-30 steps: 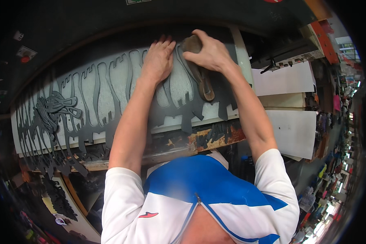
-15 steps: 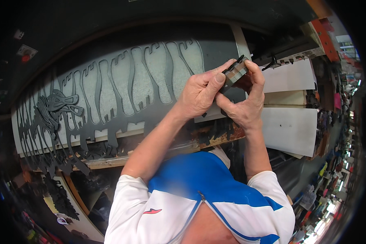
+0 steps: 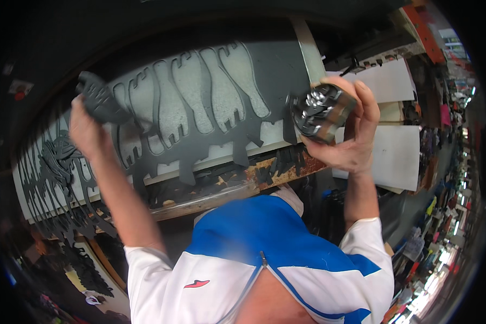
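Raised at the left, my left hand (image 3: pixel 89 132) is closed on dark grey cut-out pieces (image 3: pixel 103 101), slightly blurred. At the right, my right hand (image 3: pixel 353 143) grips a cutting die (image 3: pixel 321 114), a block with shiny metal edges and a brownish side, its edged face turned outward. Between the hands lies a dark grey sheet (image 3: pixel 281 67) with long curved cut-outs. Its openings show the pale cutting board (image 3: pixel 229 86) beneath. Near my left forearm, a heap of grey cut pieces (image 3: pixel 62 154) rests on the sheet's remains.
Strips of the grey sheet hang over the board's front edge. Grey scraps (image 3: pixel 278 166) lie on a worn wooden ledge (image 3: pixel 210 195) below it. To the right are white sheets (image 3: pixel 397 151) and crowded shelves. A dark machine part (image 3: pixel 167 19) spans the top.
My hands have parted. The left has swung far left with grey pieces in it; the right keeps the die, now turned with its metal edges showing.
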The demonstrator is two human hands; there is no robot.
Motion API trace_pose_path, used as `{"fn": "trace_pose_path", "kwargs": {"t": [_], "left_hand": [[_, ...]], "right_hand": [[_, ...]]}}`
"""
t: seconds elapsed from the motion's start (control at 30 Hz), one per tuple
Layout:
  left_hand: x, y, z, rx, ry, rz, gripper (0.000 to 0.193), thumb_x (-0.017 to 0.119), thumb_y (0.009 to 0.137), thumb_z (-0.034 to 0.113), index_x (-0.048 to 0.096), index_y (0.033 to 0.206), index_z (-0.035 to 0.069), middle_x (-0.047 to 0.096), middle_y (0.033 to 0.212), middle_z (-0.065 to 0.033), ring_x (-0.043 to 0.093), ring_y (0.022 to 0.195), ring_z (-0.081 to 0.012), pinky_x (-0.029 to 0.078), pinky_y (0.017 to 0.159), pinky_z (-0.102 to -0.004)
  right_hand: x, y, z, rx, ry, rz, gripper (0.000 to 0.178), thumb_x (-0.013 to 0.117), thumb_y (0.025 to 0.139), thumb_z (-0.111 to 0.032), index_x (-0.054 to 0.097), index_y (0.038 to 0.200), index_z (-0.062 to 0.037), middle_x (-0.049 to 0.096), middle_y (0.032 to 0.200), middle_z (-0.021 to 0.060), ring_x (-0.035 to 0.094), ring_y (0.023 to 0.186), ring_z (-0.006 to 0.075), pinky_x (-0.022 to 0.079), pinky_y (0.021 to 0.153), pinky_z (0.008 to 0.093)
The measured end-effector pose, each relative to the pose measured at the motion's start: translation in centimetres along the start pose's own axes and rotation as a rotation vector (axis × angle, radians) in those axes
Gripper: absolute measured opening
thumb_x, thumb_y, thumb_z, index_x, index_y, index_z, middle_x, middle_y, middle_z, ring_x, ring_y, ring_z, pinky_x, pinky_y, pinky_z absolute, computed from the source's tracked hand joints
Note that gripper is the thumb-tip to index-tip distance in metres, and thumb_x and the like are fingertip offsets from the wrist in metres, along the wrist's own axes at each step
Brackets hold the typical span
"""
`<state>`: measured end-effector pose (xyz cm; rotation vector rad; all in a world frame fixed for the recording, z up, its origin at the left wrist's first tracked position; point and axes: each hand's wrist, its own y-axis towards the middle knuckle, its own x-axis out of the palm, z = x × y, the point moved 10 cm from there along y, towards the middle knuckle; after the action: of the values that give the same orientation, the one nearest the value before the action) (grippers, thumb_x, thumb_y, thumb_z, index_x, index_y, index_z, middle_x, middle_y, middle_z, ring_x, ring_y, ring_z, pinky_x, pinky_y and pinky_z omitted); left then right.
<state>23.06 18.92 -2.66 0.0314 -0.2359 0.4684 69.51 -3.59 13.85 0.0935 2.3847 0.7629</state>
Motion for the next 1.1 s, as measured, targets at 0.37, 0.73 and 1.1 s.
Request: {"fn": "trace_pose_path", "kwargs": {"t": [0.37,0.73,1.1], "left_hand": [[11.7,-12.3,0.5,0.406,0.555,-0.540,0.044,0.061,0.107,0.011,0.063,0.149,-0.001,0.064,0.151,-0.0212,0.057,0.146,-0.0295,0.041,0.124,-0.0393],[31.1,-18.8,-8.3,0.753,0.767,-0.988,0.049,0.060,0.104,0.010,0.061,0.153,0.004,0.062,0.151,-0.0254,0.049,0.151,-0.0388,0.034,0.126,-0.0465],[31.9,-16.8,-8.8,0.685,0.621,-0.939,0.044,0.060,0.101,0.007,0.068,0.144,0.005,0.069,0.143,-0.0215,0.056,0.144,-0.0391,0.040,0.121,-0.0472]], "right_hand": [[6.7,-0.9,10.3,-0.439,-0.569,-0.577,0.042,0.065,0.093,-0.004,0.071,0.133,-0.0155,0.068,0.141,0.0048,0.063,0.135,0.0318,0.055,0.114,0.0463],[8.3,-5.4,11.5,0.277,-0.485,0.072,0.096,0.095,0.071,-0.041,0.058,0.143,0.0097,0.059,0.145,0.0314,0.054,0.137,0.0469,0.046,0.115,0.0538],[7.0,-5.3,13.2,0.316,-0.473,0.041,0.087,0.091,0.071,-0.028,0.061,0.148,-0.0022,0.058,0.150,0.0267,0.054,0.139,0.0438,0.047,0.116,0.0506]]}}
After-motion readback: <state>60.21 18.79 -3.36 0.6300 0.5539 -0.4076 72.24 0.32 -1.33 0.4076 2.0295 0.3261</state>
